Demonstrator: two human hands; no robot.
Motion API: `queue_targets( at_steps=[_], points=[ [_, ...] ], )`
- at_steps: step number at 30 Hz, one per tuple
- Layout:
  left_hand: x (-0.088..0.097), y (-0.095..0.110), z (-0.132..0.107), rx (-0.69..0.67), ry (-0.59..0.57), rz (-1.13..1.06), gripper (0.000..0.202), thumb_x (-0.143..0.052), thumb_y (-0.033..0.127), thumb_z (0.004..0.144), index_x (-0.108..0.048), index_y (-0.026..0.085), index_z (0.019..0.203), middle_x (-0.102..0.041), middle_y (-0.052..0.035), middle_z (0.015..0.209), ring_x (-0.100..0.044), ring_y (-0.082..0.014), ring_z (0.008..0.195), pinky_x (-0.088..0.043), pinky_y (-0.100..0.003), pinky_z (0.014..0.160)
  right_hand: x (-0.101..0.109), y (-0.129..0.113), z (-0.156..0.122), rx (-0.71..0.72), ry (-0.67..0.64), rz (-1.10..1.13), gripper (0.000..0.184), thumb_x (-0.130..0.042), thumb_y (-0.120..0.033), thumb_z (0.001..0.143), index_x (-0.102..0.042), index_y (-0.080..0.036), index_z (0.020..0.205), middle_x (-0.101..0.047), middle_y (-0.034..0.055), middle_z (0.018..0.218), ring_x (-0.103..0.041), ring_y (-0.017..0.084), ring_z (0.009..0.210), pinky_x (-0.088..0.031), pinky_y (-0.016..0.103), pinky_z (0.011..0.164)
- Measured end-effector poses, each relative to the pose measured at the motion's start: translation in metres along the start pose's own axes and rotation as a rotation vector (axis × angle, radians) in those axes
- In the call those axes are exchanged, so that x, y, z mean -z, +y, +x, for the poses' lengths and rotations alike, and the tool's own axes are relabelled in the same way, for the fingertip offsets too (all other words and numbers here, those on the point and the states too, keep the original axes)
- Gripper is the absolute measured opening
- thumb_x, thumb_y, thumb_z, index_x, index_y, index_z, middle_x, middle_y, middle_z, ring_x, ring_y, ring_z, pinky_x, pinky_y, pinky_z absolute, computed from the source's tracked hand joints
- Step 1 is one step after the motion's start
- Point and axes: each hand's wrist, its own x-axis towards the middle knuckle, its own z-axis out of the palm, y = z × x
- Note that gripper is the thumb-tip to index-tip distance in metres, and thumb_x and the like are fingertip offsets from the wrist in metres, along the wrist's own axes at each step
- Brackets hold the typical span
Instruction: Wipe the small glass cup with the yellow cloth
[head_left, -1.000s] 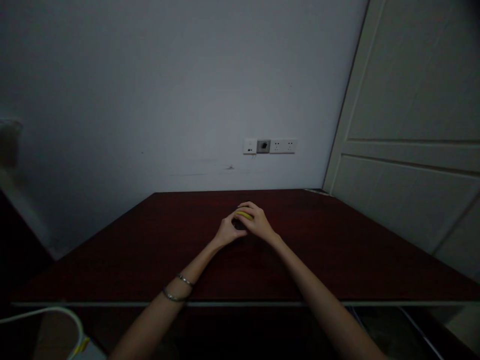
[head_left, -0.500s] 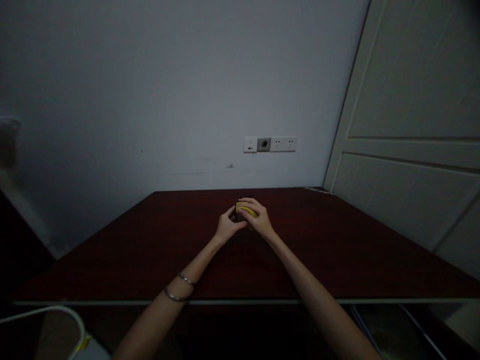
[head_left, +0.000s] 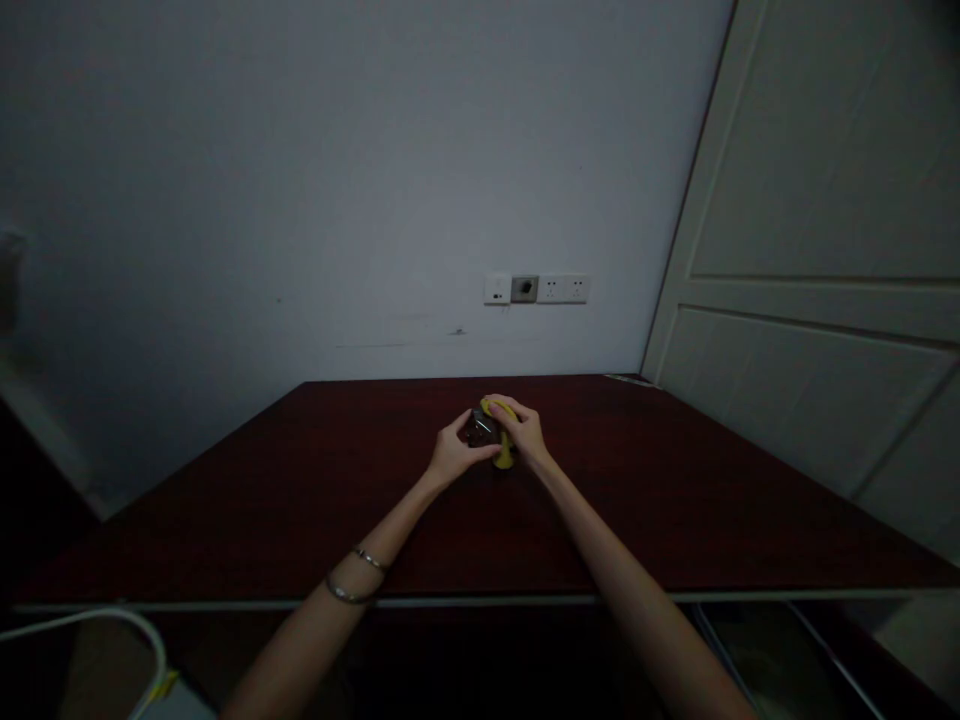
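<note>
My left hand (head_left: 452,452) is curled around the side of a small dark, glossy, rounded object (head_left: 482,429), perhaps glass, just above or on the dark red table (head_left: 360,490). Light glints off its surface, but its exact kind is hard to make out. My right hand (head_left: 526,432) grips a yellow cloth (head_left: 503,458) and presses it against the top and right side of the object. Part of the cloth hangs below the right fingers. Two metal bangles (head_left: 352,590) circle my left forearm.
A pale wall with sockets (head_left: 551,289) rises behind the table. To the right stands a white panelled door (head_left: 810,350). At the lower left a white cable (head_left: 127,613) curves beside a pale box-like thing (head_left: 180,698).
My right hand and the cloth have shifted slightly to the right over the object. More of the dark object shows, and the cloth now hangs down lower. My left hand stays nearly in place.
</note>
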Motion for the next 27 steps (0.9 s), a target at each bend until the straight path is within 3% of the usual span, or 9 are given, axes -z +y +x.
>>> queue_targets(
  at_steps=[5, 9, 19, 25, 27],
  points=[
    [-0.001, 0.0, 0.004, 0.029, 0.018, -0.162, 0.064, -0.077, 0.026, 0.053, -0.053, 0.01, 0.11, -0.061, -0.0115, 0.108, -0.058, -0.0219, 0.096, -0.046, -0.035, 0.087, 0.007, -0.013, -0.003, 0.155, -0.163, -0.107, 0.017, -0.065, -0.032, 0.07, -0.07, -0.023, 0.084, -0.063, 0.0055, 0.102, -0.056, 0.02, 0.1, -0.042, 0.036, 0.091],
    [-0.001, 0.0, 0.006, 0.024, 0.023, -0.182, 0.057, -0.075, 0.025, 0.055, -0.056, 0.011, 0.106, -0.062, -0.0098, 0.105, -0.06, -0.0207, 0.093, -0.046, -0.035, 0.087, 0.012, -0.018, -0.005, 0.192, -0.254, -0.151, 0.017, -0.066, -0.032, 0.069, -0.07, -0.025, 0.084, -0.062, 0.0043, 0.104, -0.055, 0.02, 0.101, -0.041, 0.038, 0.093],
    [-0.001, -0.009, 0.004, 0.012, -0.014, -0.061, 0.062, -0.077, 0.027, 0.052, -0.056, 0.011, 0.107, -0.063, -0.0102, 0.103, -0.059, -0.0217, 0.094, -0.046, -0.034, 0.085, 0.007, -0.002, -0.004, 0.077, -0.039, -0.108, 0.02, -0.065, -0.034, 0.069, -0.07, -0.021, 0.084, -0.066, 0.006, 0.092, -0.059, 0.02, 0.092, -0.045, 0.036, 0.086],
    [0.003, -0.014, 0.006, -0.034, 0.018, 0.157, 0.055, -0.073, 0.025, 0.055, -0.058, 0.012, 0.106, -0.064, -0.0064, 0.094, -0.059, -0.0195, 0.084, -0.047, -0.03, 0.077, 0.003, -0.007, -0.014, 0.247, -0.201, -0.351, 0.016, -0.064, -0.029, 0.072, -0.069, -0.029, 0.087, -0.062, 0.0032, 0.104, -0.054, 0.02, 0.099, -0.041, 0.04, 0.089],
    [0.004, -0.014, 0.006, -0.036, 0.019, 0.167, 0.052, -0.072, 0.025, 0.055, -0.059, 0.012, 0.104, -0.065, -0.0055, 0.092, -0.059, -0.0192, 0.084, -0.047, -0.03, 0.077, 0.002, -0.008, -0.015, 0.269, -0.201, -0.406, 0.016, -0.064, -0.027, 0.073, -0.069, -0.031, 0.088, -0.062, 0.0026, 0.104, -0.053, 0.021, 0.1, -0.04, 0.041, 0.09]
  ],
)
